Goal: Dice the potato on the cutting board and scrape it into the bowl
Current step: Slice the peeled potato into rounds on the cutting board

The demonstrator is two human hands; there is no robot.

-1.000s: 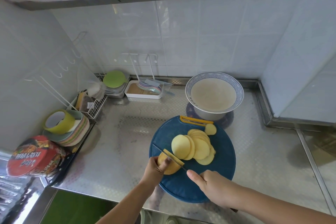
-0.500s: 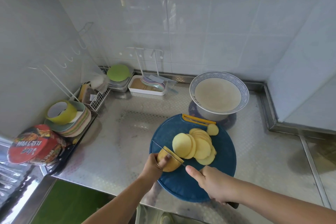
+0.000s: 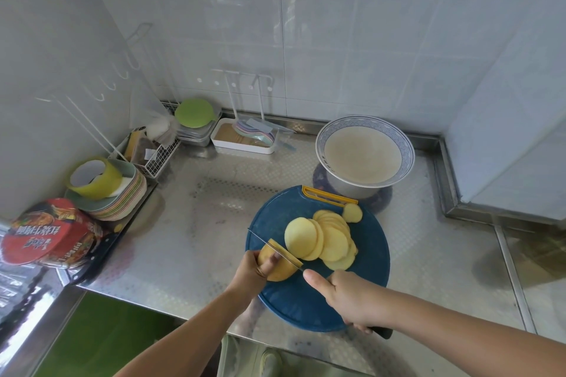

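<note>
A round blue cutting board (image 3: 361,294) lies on the steel counter. On it, several pale potato slices (image 3: 324,239) lean in a row, with one end piece (image 3: 352,212) beside the board's yellow handle. My left hand (image 3: 252,269) grips the uncut potato end (image 3: 283,268) at the board's left edge. My right hand (image 3: 352,297) holds a knife (image 3: 275,246) by its black handle. The blade rests across the top of the potato end. A blue-rimmed bowl (image 3: 364,153) stands just behind the board.
A white tray of utensils (image 3: 245,139) and a green-lidded container (image 3: 194,113) sit by the back wall. Stacked plates with a yellow-green cup (image 3: 104,187), a wire basket (image 3: 153,153) and a red noodle tub (image 3: 46,232) crowd the left. A raised steel ledge (image 3: 453,193) borders the right.
The camera has tilted a little, so the scene sits lower in the frame. The knife stays across the potato end in much the same place; both hands keep their grips.
</note>
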